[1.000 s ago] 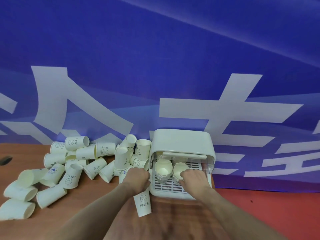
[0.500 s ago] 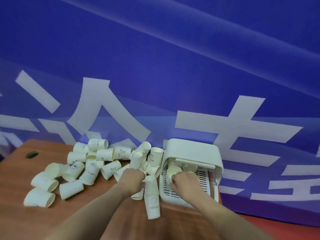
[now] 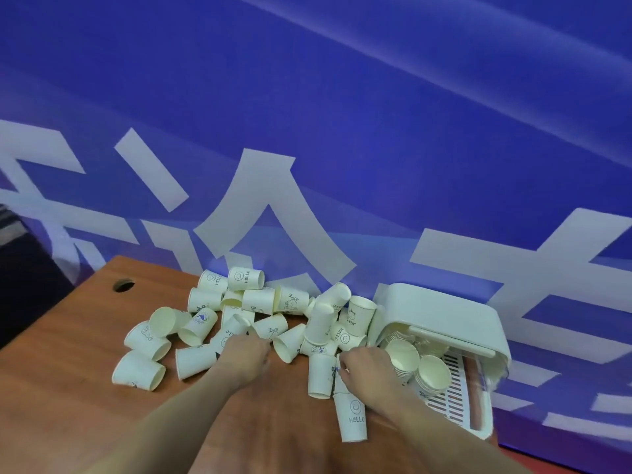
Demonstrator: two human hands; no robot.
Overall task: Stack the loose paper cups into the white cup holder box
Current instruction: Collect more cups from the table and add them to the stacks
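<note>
**Stuff you can't really make out here**

Left grip (image 3: 244, 354): fingers are curled down into the loose paper cups (image 3: 260, 301), so no telling if it's actually got one. Right grip (image 3: 364, 366): its fingertips are tucked behind the cups just beside it, and whether it's pinching the HELLO cup (image 3: 352, 417) below it is unclear. The nested stacks (image 3: 422, 369) right of that grip show only rims, with the rest hidden inside the white cup holder box (image 3: 441, 311). Both forearms get cut off by the bottom edge. Prints on the far cups are too blurry to read.

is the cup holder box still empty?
No: two stacks of nested cups already stand on the slotted tray inside the white cup holder box.
</note>
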